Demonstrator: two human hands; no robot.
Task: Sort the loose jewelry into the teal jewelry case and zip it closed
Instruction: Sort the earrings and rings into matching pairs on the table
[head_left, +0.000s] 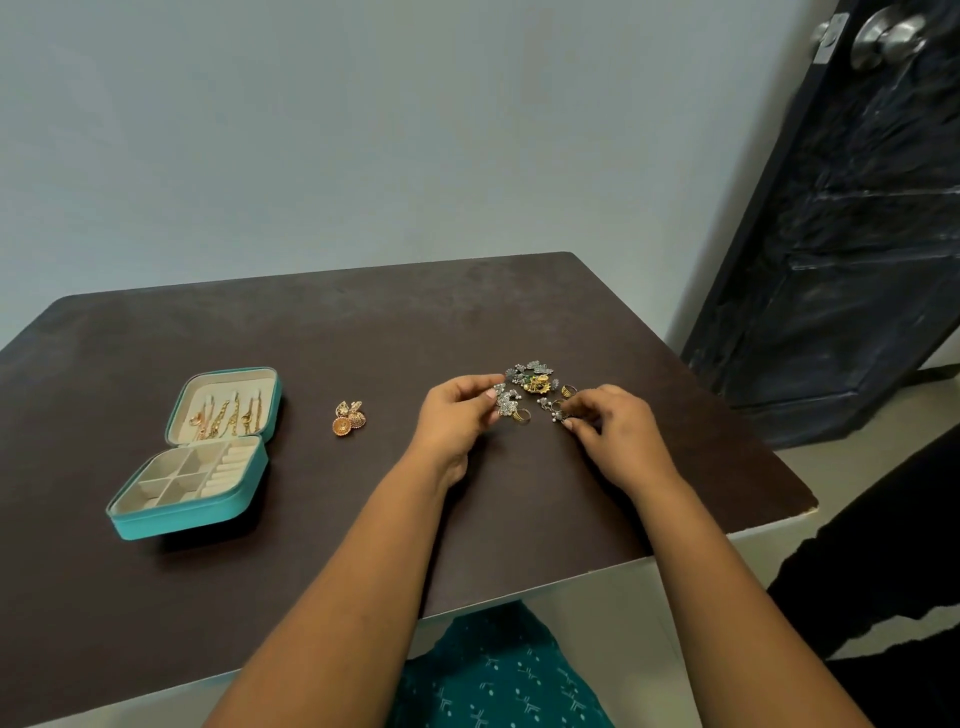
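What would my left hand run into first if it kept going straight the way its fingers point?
Probably the silver leaf-shaped earring the left hand already pinches; just beyond it lies a gold ring, though depth is hard to judge.

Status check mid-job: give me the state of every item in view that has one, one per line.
Teal jewelry case: open, unzipped, lid upright, gold chains hung in the lid, tray compartments look empty.
Orange-gold jhumka earrings: loose on table, untouched.
Silver and gold jewelry pile: loose on table, unsorted.
Silver leaf earring: pinched by left hand.
Small pearl-studded piece: pinched by right hand.
Dark door: looks ajar.
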